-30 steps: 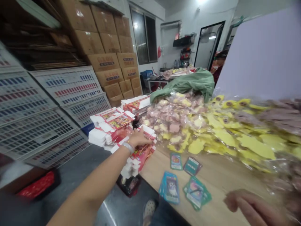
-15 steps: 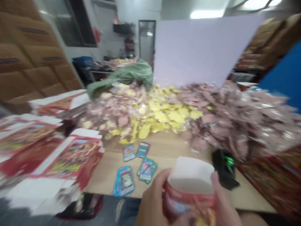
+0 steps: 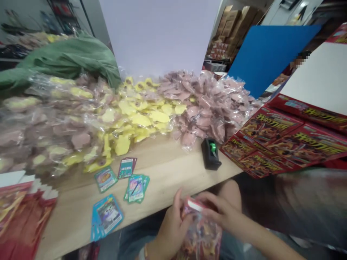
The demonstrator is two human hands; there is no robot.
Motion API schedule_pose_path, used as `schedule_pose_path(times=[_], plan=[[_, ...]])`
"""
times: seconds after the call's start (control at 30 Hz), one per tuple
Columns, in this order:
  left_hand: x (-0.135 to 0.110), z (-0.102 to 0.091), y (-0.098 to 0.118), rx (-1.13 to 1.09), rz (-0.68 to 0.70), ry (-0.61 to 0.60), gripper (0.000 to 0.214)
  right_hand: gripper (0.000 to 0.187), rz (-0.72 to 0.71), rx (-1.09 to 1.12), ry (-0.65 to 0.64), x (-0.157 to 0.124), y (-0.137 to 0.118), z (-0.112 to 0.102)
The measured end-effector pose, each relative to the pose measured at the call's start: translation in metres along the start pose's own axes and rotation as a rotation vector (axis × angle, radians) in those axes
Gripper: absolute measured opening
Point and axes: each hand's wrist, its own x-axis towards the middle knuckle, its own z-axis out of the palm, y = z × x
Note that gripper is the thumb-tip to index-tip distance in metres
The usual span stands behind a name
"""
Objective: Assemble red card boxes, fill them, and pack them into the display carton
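Low in front of me, over my lap at the table's edge, I hold a red printed carton with both hands. My left hand grips its left side, the thumb across the front near the top. At the carton's top end, the fingers of my right hand are closed on the upper right edge, beside a narrow white strip. Fingers cover parts of that end, so whether it is fully closed cannot be seen. Left of my hands lie a blue-edged card stack and a green-edged card stack.
Farther back on the table are a single card, dark-red-edged cards and a black tape dispenser. Bagged yellow pieces and pink pieces are heaped behind. Red cartons stand at right and left.
My view has swung right and downward. The carton's wide-open white end faced up earlier; now its printed front shows with a narrow white strip on top. My right hand has shifted to that top edge.
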Motion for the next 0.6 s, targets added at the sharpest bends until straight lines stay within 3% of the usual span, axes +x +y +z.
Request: schedule_pose_path(times=[0.17,0.3,0.37,0.43,0.47,0.53,0.6], plan=[[-0.009,-0.001,-0.003,-0.042,0.027,-0.012,0.064,0.038,0.069,0.11,-0.142,0.005,-0.012,0.001],[-0.015,-0.004,-0.01,-0.017,0.042,-0.017,0.068,0.044,0.057,-0.033,-0.271,-0.007,-0.027,0.008],[-0.015,-0.011,0.0,0.064,0.076,-0.035,0.07,0.055,-0.003,-0.193,-0.233,-0.017,-0.032,0.018],[-0.011,-0.025,0.024,0.185,0.13,-0.147,0.069,0.064,-0.092,-0.312,-0.172,-0.024,-0.032,0.025],[-0.007,-0.035,0.039,0.261,0.164,-0.224,0.063,0.061,-0.132,-0.328,-0.102,-0.024,-0.029,0.023],[0.005,-0.056,0.07,0.435,0.26,-0.299,0.046,0.045,-0.154,-0.294,0.238,-0.015,-0.018,0.006],[0.023,-0.074,0.09,0.636,0.411,-0.162,0.038,0.034,-0.079,-0.218,0.688,0.004,-0.002,-0.025]])
